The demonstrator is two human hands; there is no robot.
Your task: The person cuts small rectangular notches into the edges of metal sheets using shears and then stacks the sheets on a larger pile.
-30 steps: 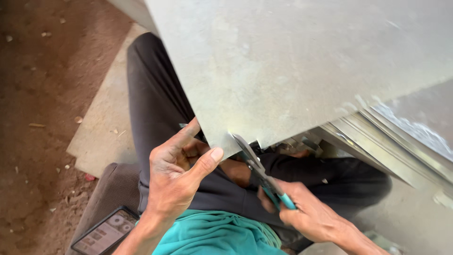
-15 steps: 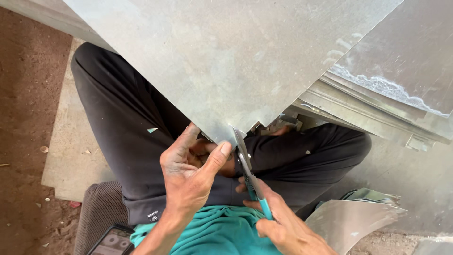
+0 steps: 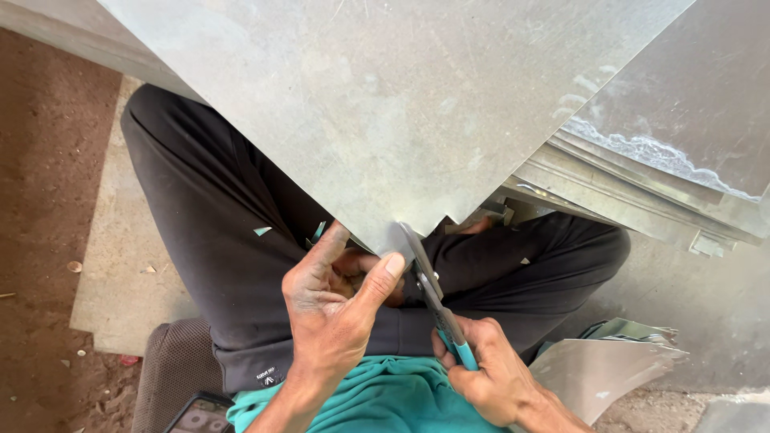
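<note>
The left hand [image 3: 333, 309] pinches the sheet's [image 3: 385, 112] lower corner between thumb and fingers [image 3: 333, 240]. The right hand [image 3: 489, 373] grips the snips [image 3: 433, 297], blades at the sheet's notched edge, above the person's lap. Stacked sheets [image 3: 658, 192] lie right.

Bare dirt floor [image 3: 40, 200] carries a flat board [image 3: 120, 281] and stacked metal sheets [image 3: 642, 200].

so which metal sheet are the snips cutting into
The big grey sheet across the lap, its corner pinched by the left hand; the other sheets lie stacked at right, untouched.
</note>
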